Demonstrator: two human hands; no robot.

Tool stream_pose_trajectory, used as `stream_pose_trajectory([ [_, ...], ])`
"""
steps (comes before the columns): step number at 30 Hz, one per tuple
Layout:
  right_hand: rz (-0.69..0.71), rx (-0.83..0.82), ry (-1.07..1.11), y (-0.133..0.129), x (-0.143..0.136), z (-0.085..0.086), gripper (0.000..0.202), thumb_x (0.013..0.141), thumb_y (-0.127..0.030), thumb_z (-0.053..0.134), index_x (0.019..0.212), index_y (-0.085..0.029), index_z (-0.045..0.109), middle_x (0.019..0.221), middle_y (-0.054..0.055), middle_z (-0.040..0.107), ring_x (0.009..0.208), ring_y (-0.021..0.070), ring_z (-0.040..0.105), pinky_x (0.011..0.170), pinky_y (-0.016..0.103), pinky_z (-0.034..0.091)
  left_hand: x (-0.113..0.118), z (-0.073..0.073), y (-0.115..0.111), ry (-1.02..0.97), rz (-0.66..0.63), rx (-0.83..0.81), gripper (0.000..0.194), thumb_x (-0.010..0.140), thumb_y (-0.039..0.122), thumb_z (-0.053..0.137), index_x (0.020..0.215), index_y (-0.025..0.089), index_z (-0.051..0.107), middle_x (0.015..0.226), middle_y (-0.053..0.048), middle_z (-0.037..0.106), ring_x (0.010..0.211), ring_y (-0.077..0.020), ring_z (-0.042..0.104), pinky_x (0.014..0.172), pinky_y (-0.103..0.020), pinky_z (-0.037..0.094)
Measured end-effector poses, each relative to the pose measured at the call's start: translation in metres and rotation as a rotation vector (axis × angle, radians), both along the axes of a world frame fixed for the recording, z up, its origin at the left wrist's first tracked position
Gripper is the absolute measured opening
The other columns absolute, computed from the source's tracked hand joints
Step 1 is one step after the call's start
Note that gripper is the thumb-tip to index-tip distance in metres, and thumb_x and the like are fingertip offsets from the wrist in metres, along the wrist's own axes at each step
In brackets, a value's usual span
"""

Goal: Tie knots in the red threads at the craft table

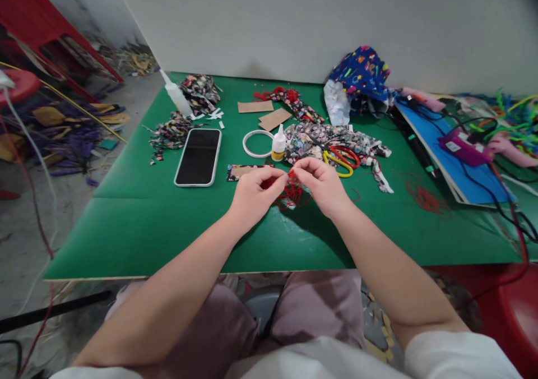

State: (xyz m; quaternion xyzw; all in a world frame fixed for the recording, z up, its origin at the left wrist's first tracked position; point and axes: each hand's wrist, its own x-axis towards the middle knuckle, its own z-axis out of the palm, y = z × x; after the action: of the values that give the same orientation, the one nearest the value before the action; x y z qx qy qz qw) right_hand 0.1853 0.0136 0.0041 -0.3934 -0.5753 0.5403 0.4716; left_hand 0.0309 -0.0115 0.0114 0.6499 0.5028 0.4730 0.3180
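Both hands meet over the front middle of the green table (138,227). My left hand (258,191) pinches red thread (292,194) between thumb and forefinger. Close against it, my right hand (321,185) pinches the same tangle from the other side. Loose loops of the thread hang below the fingertips. Just behind the hands stands a small white glue bottle (278,144) with a yellow label. Scissors (342,160) with red and yellow handles lie beyond my right hand, on floral fabric (315,138). A floral strip with brown card (241,171) lies beside my left hand.
A phone (198,157), a white tape ring (257,143) and brown card pieces (274,119) lie on the table. A tall glue bottle (177,96) leans at the back left. To the right are a blue folder (462,169), a purple device (465,148), cables and loose red thread (426,197).
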Motion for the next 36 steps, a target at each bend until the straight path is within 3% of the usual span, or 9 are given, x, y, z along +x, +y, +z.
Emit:
stream_pose_trajectory([
  [8,0.043,-0.076,0.099,-0.001,0.0018,0.0022,0.014,0.079,-0.033,0.059,0.082,-0.021,0.067,0.077,-0.002,0.068,0.072,0.0093,0.062,0.072,0.024,0.049,0.0009,-0.0004,0.0001,-0.069,0.026,-0.042,0.016,0.075,0.027,0.059,0.075,0.015,0.07,0.069,-0.001,0.069,0.062,-0.0114,0.06,0.06,-0.021,0.047],
  [11,0.063,-0.052,0.045,-0.0027,0.001,0.0045,0.016,0.072,-0.034,0.067,0.082,-0.021,0.067,0.08,-0.002,0.069,0.074,0.0103,0.063,0.072,0.024,0.05,0.0003,0.0001,0.0002,-0.062,0.032,-0.049,0.017,0.075,0.028,0.059,0.075,0.015,0.07,0.068,-0.001,0.069,0.06,-0.0117,0.059,0.058,-0.022,0.046],
  [14,0.026,-0.025,-0.022,-0.003,0.0,0.0049,0.017,0.067,-0.032,0.072,0.079,-0.021,0.067,0.078,-0.001,0.069,0.072,0.0113,0.063,0.071,0.026,0.05,-0.0009,0.0005,0.0001,-0.035,0.031,-0.033,0.017,0.075,0.028,0.059,0.075,0.015,0.071,0.068,-0.002,0.069,0.061,-0.0118,0.059,0.058,-0.022,0.046],
  [20,-0.085,-0.023,0.018,0.0002,0.0023,0.0023,0.017,0.075,-0.037,0.065,0.077,-0.02,0.066,0.071,-0.002,0.067,0.066,0.0095,0.06,0.067,0.024,0.049,-0.0003,-0.0007,0.0002,-0.049,0.037,-0.055,0.018,0.075,0.029,0.059,0.075,0.016,0.071,0.069,-0.002,0.069,0.062,-0.0126,0.059,0.06,-0.024,0.047],
  [26,-0.017,-0.041,0.036,-0.0005,0.0023,0.0007,0.017,0.072,-0.038,0.067,0.078,-0.021,0.067,0.075,-0.001,0.069,0.069,0.011,0.063,0.069,0.026,0.051,0.0,-0.0009,0.0006,-0.065,0.06,-0.071,0.019,0.074,0.03,0.06,0.074,0.015,0.071,0.068,-0.002,0.069,0.062,-0.0131,0.059,0.061,-0.024,0.048],
  [36,0.03,-0.015,0.023,-0.0036,-0.0021,0.0031,0.017,0.065,-0.028,0.074,0.081,-0.025,0.072,0.086,-0.001,0.071,0.081,0.0125,0.064,0.08,0.029,0.05,-0.0015,0.0015,-0.0007,-0.056,-0.015,-0.025,0.016,0.076,0.026,0.059,0.078,0.015,0.072,0.071,-0.002,0.07,0.064,-0.0122,0.06,0.061,-0.023,0.046],
])
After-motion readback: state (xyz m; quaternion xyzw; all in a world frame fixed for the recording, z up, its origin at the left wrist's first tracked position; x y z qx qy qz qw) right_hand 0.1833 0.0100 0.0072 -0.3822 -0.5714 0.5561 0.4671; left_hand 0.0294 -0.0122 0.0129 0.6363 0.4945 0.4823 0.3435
